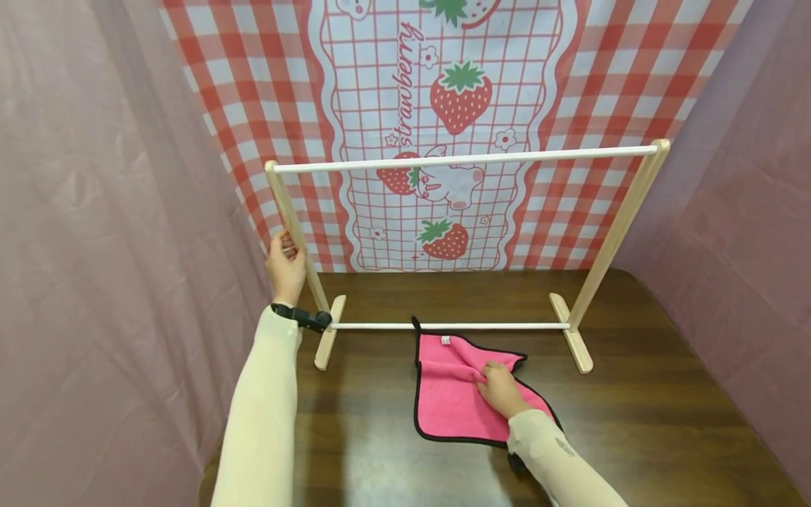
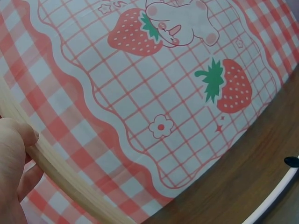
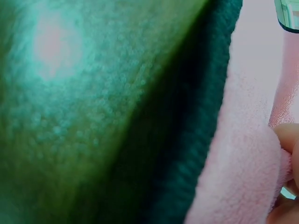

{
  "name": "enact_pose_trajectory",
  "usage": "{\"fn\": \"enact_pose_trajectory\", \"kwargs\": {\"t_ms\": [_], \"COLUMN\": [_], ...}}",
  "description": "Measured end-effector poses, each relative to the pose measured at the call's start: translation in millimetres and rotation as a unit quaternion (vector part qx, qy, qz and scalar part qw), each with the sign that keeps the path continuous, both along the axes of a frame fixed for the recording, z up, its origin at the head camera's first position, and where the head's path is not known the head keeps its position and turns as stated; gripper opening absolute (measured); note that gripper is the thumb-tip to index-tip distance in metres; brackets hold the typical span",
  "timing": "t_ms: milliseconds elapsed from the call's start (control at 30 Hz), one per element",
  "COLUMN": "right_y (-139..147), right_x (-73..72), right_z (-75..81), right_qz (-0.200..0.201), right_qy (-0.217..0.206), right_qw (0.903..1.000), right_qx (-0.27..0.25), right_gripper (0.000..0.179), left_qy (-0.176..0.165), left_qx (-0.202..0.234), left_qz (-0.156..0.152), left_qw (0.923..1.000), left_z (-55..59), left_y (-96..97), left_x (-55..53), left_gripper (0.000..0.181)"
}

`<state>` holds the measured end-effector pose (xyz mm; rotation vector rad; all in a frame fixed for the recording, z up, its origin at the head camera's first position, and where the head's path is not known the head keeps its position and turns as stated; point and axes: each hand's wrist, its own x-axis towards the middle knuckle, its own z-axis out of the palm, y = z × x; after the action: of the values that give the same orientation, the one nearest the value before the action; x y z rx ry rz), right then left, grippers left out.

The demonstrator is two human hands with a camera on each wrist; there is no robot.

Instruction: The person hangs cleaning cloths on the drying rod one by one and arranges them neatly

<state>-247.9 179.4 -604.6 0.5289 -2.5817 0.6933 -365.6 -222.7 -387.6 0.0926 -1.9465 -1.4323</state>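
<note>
A wooden rack with two white crossbars stands on the table. My left hand holds its left post partway up, thumb on one side and fingers curled behind, as the left wrist view also has it. A pink towel with black edging lies spread and partly folded in front of the rack. Its far corner, with a black loop, overlaps the lower crossbar. With bent fingers my right hand pinches a fold near the towel's right side. In the right wrist view the towel looks pale pink.
The brown wooden table reaches forward to a hanging red-and-white checked cloth with strawberries. Pinkish curtains close in the left and right sides. The upper crossbar spans well above the towel.
</note>
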Motion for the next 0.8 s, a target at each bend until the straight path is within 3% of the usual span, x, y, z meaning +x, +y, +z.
{"fn": "enact_pose_trajectory", "kwargs": {"t_ms": [367,800], "right_y": [6,6], "right_x": [0.8,-8.2], "right_z": [0.2,39.8], "right_qz": [-0.007,-0.007], "right_qy": [0.026,0.076], "right_qw": [0.9993,0.9944], "right_qx": [-0.028,-0.073], "right_gripper": [0.025,0.025], "left_qy": [0.0,-0.003], "left_qx": [-0.014,-0.01], "left_qz": [-0.006,-0.005], "left_qw": [0.9999,0.9999], "left_z": [-1.2,-0.9], "left_y": [-0.3,-2.6], "left_x": [0.8,-0.7], "left_gripper": [0.043,0.041]}}
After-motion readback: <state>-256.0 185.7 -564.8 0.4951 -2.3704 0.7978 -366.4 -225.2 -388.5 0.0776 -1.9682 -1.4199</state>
